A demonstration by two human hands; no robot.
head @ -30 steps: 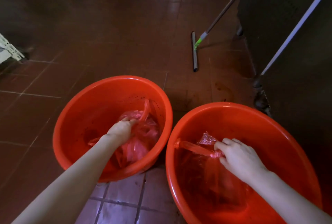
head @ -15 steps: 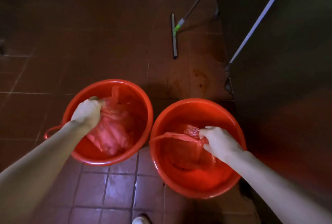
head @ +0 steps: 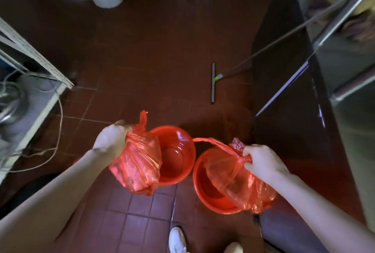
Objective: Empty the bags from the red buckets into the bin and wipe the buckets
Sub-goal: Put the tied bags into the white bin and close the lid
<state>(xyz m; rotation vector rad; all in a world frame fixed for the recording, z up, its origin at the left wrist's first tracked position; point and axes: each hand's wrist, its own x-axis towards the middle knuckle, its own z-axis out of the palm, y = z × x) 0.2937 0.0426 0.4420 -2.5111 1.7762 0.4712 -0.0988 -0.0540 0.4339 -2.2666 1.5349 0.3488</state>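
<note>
1. A floor squeegee [head: 212, 83] lies on the red-brown tiled floor [head: 154, 50], its handle slanting up to the right.
2. A white cable [head: 60, 123] trails beside a metal rack [head: 34, 52] on the left.
3. Right side: a stainless cabinet [head: 349, 70].

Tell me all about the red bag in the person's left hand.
The left bag is thin, translucent red plastic, crinkled and bulging with contents I cannot make out. Its gathered neck is gripped by the left hand, with one loose handle sticking up. It hangs in the air, overlapping the left bucket.
</note>
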